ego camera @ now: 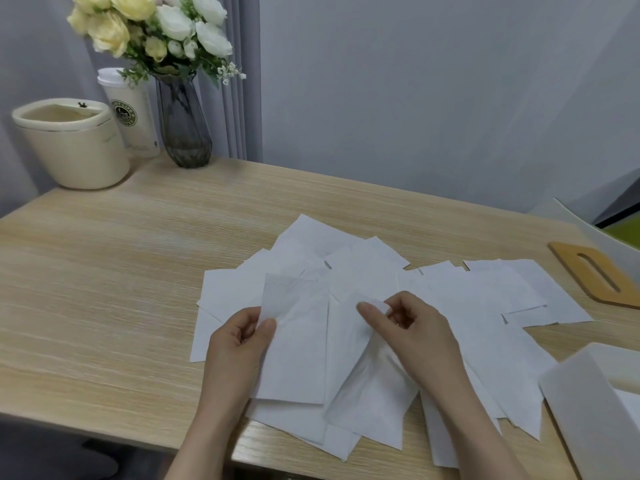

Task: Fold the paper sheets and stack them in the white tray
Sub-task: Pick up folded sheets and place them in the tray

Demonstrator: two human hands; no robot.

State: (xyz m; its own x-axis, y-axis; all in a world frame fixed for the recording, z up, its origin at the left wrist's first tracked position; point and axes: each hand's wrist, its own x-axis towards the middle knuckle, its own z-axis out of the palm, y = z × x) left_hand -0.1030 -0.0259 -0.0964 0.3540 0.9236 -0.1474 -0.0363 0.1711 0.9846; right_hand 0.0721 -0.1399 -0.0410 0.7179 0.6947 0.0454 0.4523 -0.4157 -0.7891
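Observation:
Several white paper sheets (467,299) lie scattered and overlapping on the wooden table (121,271). My left hand (239,344) pinches the left edge of one sheet (298,348) that is lifted off the pile, thumb on top. My right hand (412,330) pinches the top corner of a second sheet (367,403) just to its right, which bends upward. The white tray (585,407) stands at the lower right edge, partly cut off by the frame; its inside is mostly hidden.
A wooden lid with a slot (595,271) lies at the right. At the back left stand a cream round bin (72,143), a white cup (131,112) and a grey glass vase of flowers (185,123). A white chair edge (595,230) shows at right.

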